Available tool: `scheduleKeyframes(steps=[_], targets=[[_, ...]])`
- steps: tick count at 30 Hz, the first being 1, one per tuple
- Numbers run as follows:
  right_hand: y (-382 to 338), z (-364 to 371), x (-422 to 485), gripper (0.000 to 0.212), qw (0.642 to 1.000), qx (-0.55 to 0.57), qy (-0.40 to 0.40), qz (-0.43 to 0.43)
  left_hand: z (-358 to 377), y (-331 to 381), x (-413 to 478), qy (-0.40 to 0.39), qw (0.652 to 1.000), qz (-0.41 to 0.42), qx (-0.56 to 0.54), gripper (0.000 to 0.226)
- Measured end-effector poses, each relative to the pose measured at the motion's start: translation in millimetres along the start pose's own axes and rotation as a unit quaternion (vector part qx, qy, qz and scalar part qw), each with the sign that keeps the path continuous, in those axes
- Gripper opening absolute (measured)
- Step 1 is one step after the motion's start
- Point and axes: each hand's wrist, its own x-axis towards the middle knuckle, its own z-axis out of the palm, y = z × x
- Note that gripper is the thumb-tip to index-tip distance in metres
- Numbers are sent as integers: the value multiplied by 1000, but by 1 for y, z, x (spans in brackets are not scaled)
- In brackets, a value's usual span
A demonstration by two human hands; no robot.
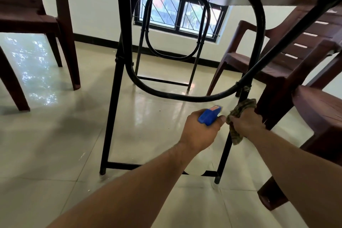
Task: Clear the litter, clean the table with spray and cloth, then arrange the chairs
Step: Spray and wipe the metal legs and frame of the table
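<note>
Left hand [200, 128] curled around a blue plastic spray bottle head [209, 116], right hand [245, 123] just beside it clamping an olive patterned cloth [238, 114] around the black metal table leg [226, 146]

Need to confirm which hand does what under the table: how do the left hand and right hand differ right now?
The left hand grips the blue spray head; the right hand grips a patterned cloth. The left hand sits free of the frame, above the floor; the right hand is at the black table leg, cloth against it. Both reach forward low under the table, each grip closed on its tool.
</note>
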Motion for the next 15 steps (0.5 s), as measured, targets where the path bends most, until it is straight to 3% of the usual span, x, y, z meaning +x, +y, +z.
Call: scheduleKeyframes(steps=[2, 6, 8, 12, 15], targets=[[-3, -4, 3, 26, 992, 40, 83, -83, -1, -3, 1, 4, 1000, -2, 6, 21], [-30, -24, 4, 39, 940, 205, 206, -180, -2, -10, 0, 2, 1000, -1, 26, 19], [-27, -10, 7, 37, 956, 179, 180, -146, -3, -14, 0, -2, 999, -3, 37, 20], [11, 38, 12, 32, 998, 67, 8, 7, -6, -22, 5, 5, 999, -6, 47, 20], [6, 24, 9, 27, 984, 165, 48, -42, -7, -26, 7, 9, 999, -10, 34, 18]])
